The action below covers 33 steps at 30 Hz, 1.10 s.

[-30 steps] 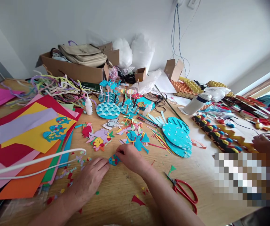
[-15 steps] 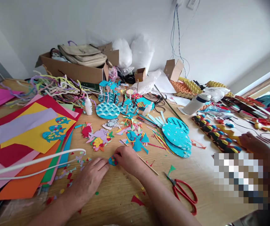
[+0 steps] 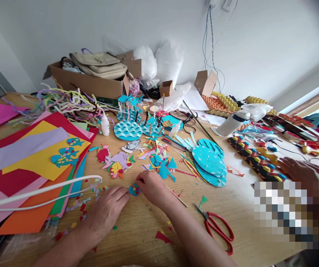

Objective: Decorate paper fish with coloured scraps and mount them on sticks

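Note:
A small blue paper fish (image 3: pixel 134 189) with red and yellow patches lies on the wooden table between my hands. My left hand (image 3: pixel 109 208) rests low on the table, fingers together, its fingertips pressing the fish's left edge. Bent into a pinch, my right hand (image 3: pixel 151 187) covers the fish's right end; whatever is between its fingertips is hidden. A thin wooden stick (image 3: pixel 178 197) runs beneath my right hand. Beyond are blue paper scraps (image 3: pixel 160 166) and a pile of cut paper fish (image 3: pixel 117 163). Red-handled scissors (image 3: pixel 217 228) lie to the right.
Coloured paper sheets (image 3: pixel 33 185) with finished fish on top fill the left, crossed by a white looped arm (image 3: pixel 42 191). A glue bottle (image 3: pixel 105 124), blue wavy discs (image 3: pixel 128 130) and blue paper ovals (image 3: pixel 208 159) stand farther back. At right is another person's hand (image 3: pixel 295 170).
My hands stay at the fish with almost no movement. The whole view shifts very slightly. At the right, the other person's hand has moved a little to the left.

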### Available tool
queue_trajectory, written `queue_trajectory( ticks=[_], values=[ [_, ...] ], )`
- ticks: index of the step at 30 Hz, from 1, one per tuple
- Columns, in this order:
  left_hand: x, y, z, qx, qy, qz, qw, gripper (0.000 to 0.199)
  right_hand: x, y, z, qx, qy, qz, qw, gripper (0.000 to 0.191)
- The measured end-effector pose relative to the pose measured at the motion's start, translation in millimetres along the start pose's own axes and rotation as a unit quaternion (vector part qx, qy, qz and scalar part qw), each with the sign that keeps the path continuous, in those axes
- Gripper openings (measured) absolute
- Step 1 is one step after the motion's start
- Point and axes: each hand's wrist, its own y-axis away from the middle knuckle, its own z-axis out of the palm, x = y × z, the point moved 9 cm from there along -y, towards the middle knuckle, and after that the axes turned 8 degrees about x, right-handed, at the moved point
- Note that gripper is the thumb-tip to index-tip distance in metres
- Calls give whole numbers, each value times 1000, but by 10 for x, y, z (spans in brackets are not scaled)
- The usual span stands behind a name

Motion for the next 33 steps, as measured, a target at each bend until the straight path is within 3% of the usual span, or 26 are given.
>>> queue_trajectory(
  ticks=[33],
  values=[
    [-22,-1,-8,1,13,-15,1000,35,-21,25,19,-1,12,-8,1000,23]
  ],
)
